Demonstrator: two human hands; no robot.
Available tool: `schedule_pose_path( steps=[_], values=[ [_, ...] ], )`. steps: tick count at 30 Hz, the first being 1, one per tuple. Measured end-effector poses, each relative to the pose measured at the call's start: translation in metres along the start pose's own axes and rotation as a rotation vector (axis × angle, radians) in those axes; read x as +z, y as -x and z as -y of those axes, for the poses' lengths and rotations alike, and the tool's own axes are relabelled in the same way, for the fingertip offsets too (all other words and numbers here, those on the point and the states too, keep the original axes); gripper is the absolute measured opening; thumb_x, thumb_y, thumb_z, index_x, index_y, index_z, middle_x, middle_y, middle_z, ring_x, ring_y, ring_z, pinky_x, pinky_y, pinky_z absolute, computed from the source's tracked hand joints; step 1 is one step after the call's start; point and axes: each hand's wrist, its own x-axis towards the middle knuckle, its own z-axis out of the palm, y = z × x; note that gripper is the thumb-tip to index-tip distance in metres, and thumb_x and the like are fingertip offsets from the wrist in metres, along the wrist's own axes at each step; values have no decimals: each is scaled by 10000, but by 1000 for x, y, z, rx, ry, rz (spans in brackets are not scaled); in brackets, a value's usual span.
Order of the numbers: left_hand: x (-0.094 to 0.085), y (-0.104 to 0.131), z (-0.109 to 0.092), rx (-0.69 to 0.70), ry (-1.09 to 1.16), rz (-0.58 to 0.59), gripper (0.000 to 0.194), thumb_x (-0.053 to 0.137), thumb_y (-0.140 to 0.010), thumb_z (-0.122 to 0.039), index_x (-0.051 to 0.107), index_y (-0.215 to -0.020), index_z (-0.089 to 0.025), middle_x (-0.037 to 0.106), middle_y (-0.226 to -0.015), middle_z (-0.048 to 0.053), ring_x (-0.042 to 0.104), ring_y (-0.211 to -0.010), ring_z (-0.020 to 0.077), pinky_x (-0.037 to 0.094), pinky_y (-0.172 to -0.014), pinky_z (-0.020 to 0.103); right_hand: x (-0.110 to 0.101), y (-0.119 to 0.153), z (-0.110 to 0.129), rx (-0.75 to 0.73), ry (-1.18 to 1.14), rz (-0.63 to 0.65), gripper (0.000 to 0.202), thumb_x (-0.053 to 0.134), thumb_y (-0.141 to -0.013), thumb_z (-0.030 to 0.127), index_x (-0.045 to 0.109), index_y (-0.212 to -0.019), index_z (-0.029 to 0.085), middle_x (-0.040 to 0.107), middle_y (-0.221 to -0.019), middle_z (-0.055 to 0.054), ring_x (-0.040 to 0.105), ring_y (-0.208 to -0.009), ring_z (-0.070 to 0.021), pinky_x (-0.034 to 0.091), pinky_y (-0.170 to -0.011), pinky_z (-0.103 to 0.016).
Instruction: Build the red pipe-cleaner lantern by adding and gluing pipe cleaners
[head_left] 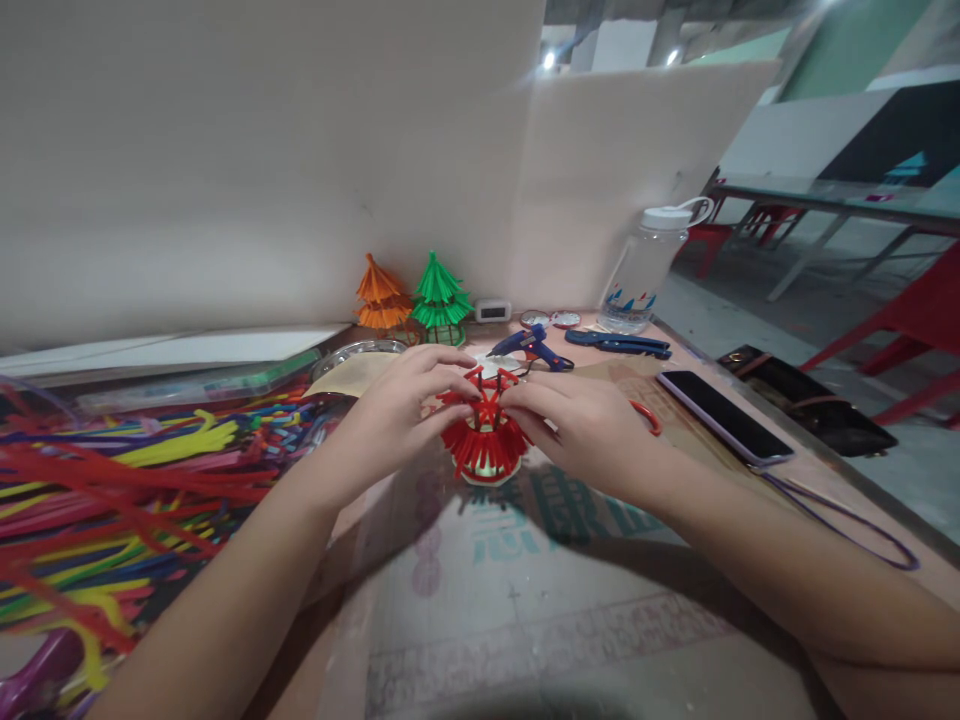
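Observation:
A small red pipe-cleaner pavilion [487, 450] stands upright in front of me, with a fringed skirt around a pale base and a frame of red strips on top. My left hand [416, 400] grips its upper frame from the left, fingers bent against it. From the right, my right hand [566, 415] pinches the same frame with thumb and fingers. Parts of the frame are hidden behind my fingers. Behind the hands lies a blue glue gun [532, 347].
Heaped pipe cleaners [127, 500] fill the left side. Orange [381, 295] and green [439, 300] pavilions stand at the back wall. Blue pliers [619, 343], a water bottle [641, 270] and a phone [724, 415] with a strap are on the right, near the table edge.

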Motion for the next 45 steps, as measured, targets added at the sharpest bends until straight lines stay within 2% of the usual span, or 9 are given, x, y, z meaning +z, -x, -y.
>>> schedule_pose_path(
  steps=[5, 20, 25, 30, 45],
  values=[
    [0, 1, 3, 33, 15, -13, 134, 594, -979, -209, 726, -999, -213, 652, -1271, 97, 597, -1210, 231, 492, -1032, 442, -1, 0, 1, -6, -8, -8, 207, 498, -1014, 212, 700, -1043, 179, 753, -891, -58, 682, -774, -180, 453, -659, -281],
    [0, 1, 3, 28, 24, 3, 167, 576, -987, -186, 735, -1031, -213, 644, -1277, 98, 583, -1220, 233, 478, -1042, 446, -1, 1, 0, -34, 2, 0, 191, 517, -1010, 216, 700, -1046, 175, 746, -893, -54, 676, -774, -180, 443, -654, -281],
    [0, 0, 1, 13, 0, 5, 124, 606, -969, -189, 729, -971, -206, 661, -1273, 89, 591, -1215, 237, 467, -1057, 446, -1, 1, 1, -27, -7, -6, 176, 519, -1009, 212, 688, -1045, 179, 750, -899, -51, 679, -781, -175, 445, -665, -272],
    [1, 0, -1, -3, -9, 2, 112, 611, -964, -205, 721, -943, -202, 668, -1262, 87, 601, -1205, 236, 470, -1051, 432, 1, -2, 2, -61, 27, -64, 172, 509, -1009, 203, 677, -998, 166, 742, -872, -53, 665, -751, -171, 430, -650, -272],
    [0, -1, -1, 2, -1, 20, 131, 593, -975, -204, 721, -948, -209, 662, -1271, 82, 593, -1210, 232, 468, -1060, 446, 3, -1, 3, -80, 85, 4, 236, 462, -1034, 225, 669, -943, 157, 706, -835, -54, 616, -730, -165, 396, -626, -277]
  ],
)
